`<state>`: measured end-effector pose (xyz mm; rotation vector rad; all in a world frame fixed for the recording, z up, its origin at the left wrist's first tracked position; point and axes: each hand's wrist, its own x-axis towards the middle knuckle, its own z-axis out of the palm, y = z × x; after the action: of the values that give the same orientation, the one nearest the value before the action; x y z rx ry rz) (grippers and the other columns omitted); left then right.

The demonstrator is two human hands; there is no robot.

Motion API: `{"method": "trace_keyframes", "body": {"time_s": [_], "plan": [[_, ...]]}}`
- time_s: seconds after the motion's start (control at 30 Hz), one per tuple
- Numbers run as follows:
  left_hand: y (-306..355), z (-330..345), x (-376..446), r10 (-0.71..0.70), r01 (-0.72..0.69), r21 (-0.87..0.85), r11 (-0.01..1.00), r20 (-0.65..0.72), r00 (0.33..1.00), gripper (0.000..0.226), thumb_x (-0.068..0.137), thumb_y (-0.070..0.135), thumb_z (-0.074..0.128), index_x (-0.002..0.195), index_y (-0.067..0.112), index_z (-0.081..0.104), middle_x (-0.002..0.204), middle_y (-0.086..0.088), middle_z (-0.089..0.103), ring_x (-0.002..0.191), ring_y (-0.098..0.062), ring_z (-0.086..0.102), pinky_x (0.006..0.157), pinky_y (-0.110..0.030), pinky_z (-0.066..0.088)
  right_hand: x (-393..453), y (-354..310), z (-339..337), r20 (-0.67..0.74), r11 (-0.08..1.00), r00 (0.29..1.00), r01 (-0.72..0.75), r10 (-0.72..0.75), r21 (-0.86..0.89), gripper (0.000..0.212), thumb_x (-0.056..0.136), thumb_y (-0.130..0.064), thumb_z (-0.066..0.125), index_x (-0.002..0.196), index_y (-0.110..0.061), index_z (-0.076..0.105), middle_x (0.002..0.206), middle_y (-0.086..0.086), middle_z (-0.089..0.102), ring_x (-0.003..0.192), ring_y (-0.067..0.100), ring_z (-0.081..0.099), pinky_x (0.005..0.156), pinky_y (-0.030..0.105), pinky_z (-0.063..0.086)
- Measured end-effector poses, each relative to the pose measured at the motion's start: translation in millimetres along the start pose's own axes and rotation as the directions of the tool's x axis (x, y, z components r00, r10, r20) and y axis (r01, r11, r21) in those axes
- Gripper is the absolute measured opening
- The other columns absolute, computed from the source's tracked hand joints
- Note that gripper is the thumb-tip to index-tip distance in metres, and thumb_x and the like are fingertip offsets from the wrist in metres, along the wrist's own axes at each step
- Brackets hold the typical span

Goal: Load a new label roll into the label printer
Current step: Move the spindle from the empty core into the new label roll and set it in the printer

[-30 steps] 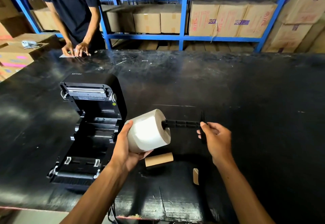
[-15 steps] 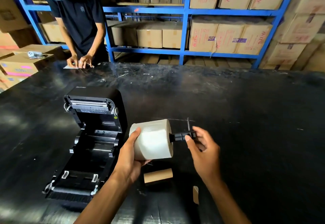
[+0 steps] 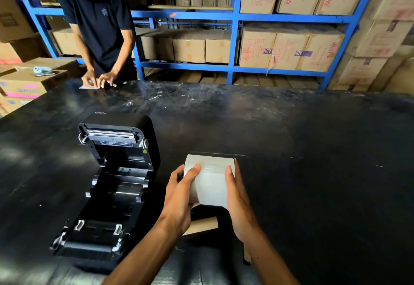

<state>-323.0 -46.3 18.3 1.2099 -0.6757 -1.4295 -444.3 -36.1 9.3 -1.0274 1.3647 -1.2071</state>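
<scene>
Right now both hands hold the white label roll [image 3: 211, 181] above the black table [image 3: 313, 161], just to the right of the open label printer [image 3: 116, 186]. The left hand [image 3: 179, 197] curls around the roll's left end, its thumb laid across the top of the paper; a bit of dark plastic shows at that end by the fingers, though what it belongs to is hard to make out. The right hand [image 3: 237, 197] presses flat against the roll's right end, its fingers straight and close together. The roll lies on its side with its ends facing left and right.

The printer's lid [image 3: 116, 132] stands tilted back, and the roll bay [image 3: 118, 186] below it is open. A brown cardboard tube [image 3: 202, 226] lies on the table beneath the hands, partly hidden by the left wrist.

At the far left edge of the table another person in a dark shirt [image 3: 100, 27] leans over it with both hands on a small white sheet [image 3: 88, 87]. Behind stands a blue shelf rack [image 3: 233, 16] stacked with cardboard boxes [image 3: 291, 49].
</scene>
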Motion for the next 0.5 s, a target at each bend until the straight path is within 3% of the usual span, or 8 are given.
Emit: {"method": "trace_keyframes", "body": {"time_s": [0.1,0.13,0.23,0.33,0.4,0.43,0.5], "plan": [[-1,5,0,0.029,-0.03,0.029,0.999,0.032,0.999,0.05,0.073,0.043,0.072,0.116,0.025,0.055,0.097,0.0,0.075,0.082,-0.012,0.073,0.055,-0.026,0.056,2,2,-3,-0.023,0.994,0.999,-0.037,0.039,0.098,0.041,0.088,-0.059,0.046,0.128,-0.055,0.038,0.127,-0.026,0.052,0.107,-0.006,0.055,0.09,0.024,0.045],[0,7,1,0.032,-0.035,0.056,0.998,0.054,0.998,0.05,0.073,0.046,0.072,0.115,0.026,0.054,0.099,0.0,0.074,0.08,-0.01,0.073,0.055,-0.025,0.056,3,2,-4,-0.02,0.992,0.999,-0.045,0.047,0.121,0.041,0.088,-0.056,0.049,0.128,-0.049,0.044,0.124,-0.022,0.058,0.105,-0.002,0.059,0.087,0.025,0.048],[8,8,5,0.001,-0.036,0.224,0.974,0.155,0.988,0.054,0.07,0.064,0.063,0.113,0.034,0.053,0.099,0.007,0.074,0.081,-0.005,0.072,0.056,-0.022,0.055,7,-3,-9,-0.022,0.969,0.995,-0.089,0.096,0.23,0.041,0.088,-0.05,0.051,0.127,-0.037,0.053,0.122,-0.006,0.067,0.109,0.015,0.064,0.097,0.042,0.051],[19,-4,19,-0.063,-0.028,0.313,0.949,0.276,0.959,0.04,0.075,0.078,0.042,0.101,0.053,0.059,0.1,0.006,0.075,0.095,-0.009,0.071,0.069,-0.027,0.055,13,-8,-19,0.001,0.9,0.977,-0.197,0.213,0.389,0.036,0.09,-0.048,0.051,0.12,-0.031,0.06,0.121,0.001,0.067,0.11,0.023,0.064,0.097,0.052,0.05],[12,-18,37,-0.041,-0.038,0.369,0.929,0.204,0.978,0.039,0.088,0.065,0.037,0.113,0.043,0.057,0.11,-0.005,0.072,0.103,-0.018,0.068,0.08,-0.034,0.055,17,-7,-27,0.012,0.858,0.952,-0.281,0.306,0.429,0.038,0.089,-0.05,0.053,0.122,-0.031,0.058,0.122,0.003,0.065,0.11,0.027,0.062,0.093,0.053,0.052],[3,-25,47,-0.001,-0.076,0.497,0.864,0.153,0.988,0.039,0.093,0.054,0.039,0.119,0.032,0.058,0.115,-0.009,0.069,0.107,-0.021,0.065,0.087,-0.037,0.053,19,-6,-29,0.004,0.849,0.942,-0.304,0.335,0.433,0.039,0.088,-0.05,0.054,0.122,-0.03,0.057,0.122,0.004,0.064,0.11,0.028,0.061,0.093,0.053,0.052],[-22,-42,66,0.045,-0.149,0.794,0.59,0.152,0.987,0.037,0.096,0.036,0.048,0.123,0.014,0.06,0.122,-0.014,0.066,0.113,-0.024,0.061,0.097,-0.036,0.048,21,-5,-31,-0.02,0.85,0.935,-0.313,0.355,0.423,0.039,0.088,-0.049,0.054,0.123,-0.03,0.057,0.122,0.004,0.063,0.109,0.028,0.061,0.09,0.051,0.053]]}}
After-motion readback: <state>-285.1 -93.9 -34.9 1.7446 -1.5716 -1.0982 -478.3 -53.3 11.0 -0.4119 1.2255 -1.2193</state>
